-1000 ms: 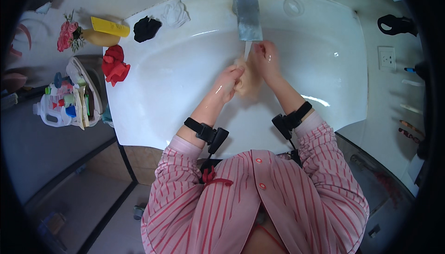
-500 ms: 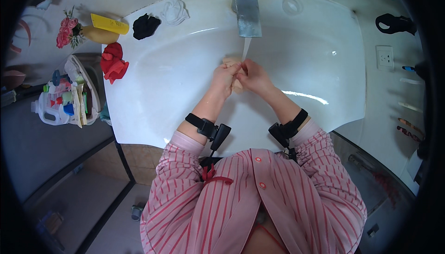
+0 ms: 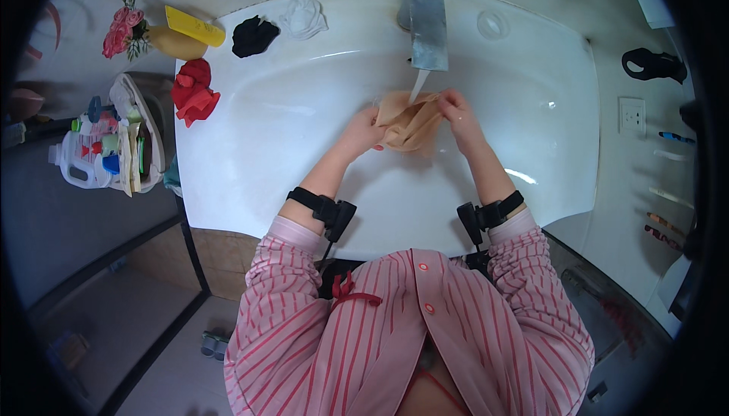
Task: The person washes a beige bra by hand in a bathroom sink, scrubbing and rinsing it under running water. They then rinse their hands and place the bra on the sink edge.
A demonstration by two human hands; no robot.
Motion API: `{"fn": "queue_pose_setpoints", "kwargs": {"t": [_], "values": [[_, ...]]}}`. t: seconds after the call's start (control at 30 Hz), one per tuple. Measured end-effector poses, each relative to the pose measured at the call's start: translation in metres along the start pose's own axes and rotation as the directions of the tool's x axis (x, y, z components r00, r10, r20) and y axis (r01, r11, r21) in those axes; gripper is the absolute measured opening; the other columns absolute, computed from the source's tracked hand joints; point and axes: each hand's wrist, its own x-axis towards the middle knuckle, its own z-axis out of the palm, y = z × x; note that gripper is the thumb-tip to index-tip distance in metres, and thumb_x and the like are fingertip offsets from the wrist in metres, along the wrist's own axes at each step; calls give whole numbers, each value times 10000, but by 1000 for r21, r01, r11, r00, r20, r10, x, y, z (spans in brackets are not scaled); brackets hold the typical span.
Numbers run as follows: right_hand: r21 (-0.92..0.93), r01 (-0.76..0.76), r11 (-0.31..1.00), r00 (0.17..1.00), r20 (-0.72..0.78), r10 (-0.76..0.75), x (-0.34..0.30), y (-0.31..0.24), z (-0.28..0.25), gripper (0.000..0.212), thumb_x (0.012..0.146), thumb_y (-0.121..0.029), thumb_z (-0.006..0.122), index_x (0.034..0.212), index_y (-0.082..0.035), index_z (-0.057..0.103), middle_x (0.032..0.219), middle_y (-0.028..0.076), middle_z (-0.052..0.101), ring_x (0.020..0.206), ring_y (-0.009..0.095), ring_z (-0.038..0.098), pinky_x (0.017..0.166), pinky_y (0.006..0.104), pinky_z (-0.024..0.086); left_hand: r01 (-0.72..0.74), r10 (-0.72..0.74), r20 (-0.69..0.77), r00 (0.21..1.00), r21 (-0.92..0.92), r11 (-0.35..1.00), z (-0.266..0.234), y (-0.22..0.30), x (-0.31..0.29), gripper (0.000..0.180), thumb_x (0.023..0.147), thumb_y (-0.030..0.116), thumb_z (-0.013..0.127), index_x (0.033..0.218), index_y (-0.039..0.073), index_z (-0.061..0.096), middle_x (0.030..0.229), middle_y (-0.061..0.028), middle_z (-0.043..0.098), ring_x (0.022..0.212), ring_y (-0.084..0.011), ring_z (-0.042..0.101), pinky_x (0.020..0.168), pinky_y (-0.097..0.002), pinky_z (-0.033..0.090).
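A wet beige cloth (image 3: 410,129) is spread between my hands over the white sink basin (image 3: 288,150). Its left side is pinched in my left hand (image 3: 363,132), and its upper right edge in my right hand (image 3: 459,116). Water (image 3: 419,85) runs from the wide metal faucet (image 3: 429,32) onto the top of the cloth. The exact kind of garment cannot be made out.
Crumpled on the rim are a red cloth (image 3: 194,93), a black cloth (image 3: 254,37) and a white cloth (image 3: 304,17). A yellow tube (image 3: 195,26) lies by pink flowers (image 3: 121,34). Left of the sink hangs a basket (image 3: 156,89) with bottles; a clear round dish (image 3: 493,25) sits right of the faucet.
My hands have moved apart, the right one to the right. The cloth, bunched and mostly covered by the hands before, is now opened out under the water. The view has shifted slightly.
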Motion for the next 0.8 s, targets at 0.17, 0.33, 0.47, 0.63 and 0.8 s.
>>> {"fn": "queue_pose_setpoints", "kwargs": {"t": [0.17,0.33,0.47,0.63,0.8], "values": [[215,-22,976,999,-24,28,10,-4,-14,201,870,-238,457,896,-42,488,804,-10,478,781,109,438,732,240,363,-251,297,-118,948,298,921,-23,-17,4,236,807,132,479,1007,31,554,1076,-82,531,1021,-162,477,844,-282,406],[125,157,980,985,-91,-147,14,-4,-1,208,886,-260,444,881,-56,482,811,2,474,787,109,427,731,235,362,-326,259,-199,945,-556,764,-9,-25,17,277,858,195,388,1060,51,511,1141,-87,496,1052,-193,468,912,-297,363],[282,153,947,959,-273,-74,17,-2,41,207,882,-252,450,920,-53,496,818,23,494,773,115,445,712,264,395,-150,22,-159,987,-865,478,22,-12,30,371,910,332,310,1144,74,440,1160,-89,489,1103,-213,457,951,-356,361],[-109,305,946,952,39,-302,-12,-2,94,149,757,-159,621,768,-37,537,719,53,553,635,184,525,597,311,435,46,-142,-28,989,-870,490,31,-13,44,348,910,341,330,1138,98,430,1108,-54,507,1042,-211,478,889,-349,396],[-424,298,855,949,38,-312,-24,-19,99,310,773,-328,580,674,-34,573,743,183,575,682,361,544,606,408,446,-124,290,20,957,-876,467,29,-32,58,308,912,356,335,1027,109,478,968,-58,545,893,-210,527,773,-352,441]]}}
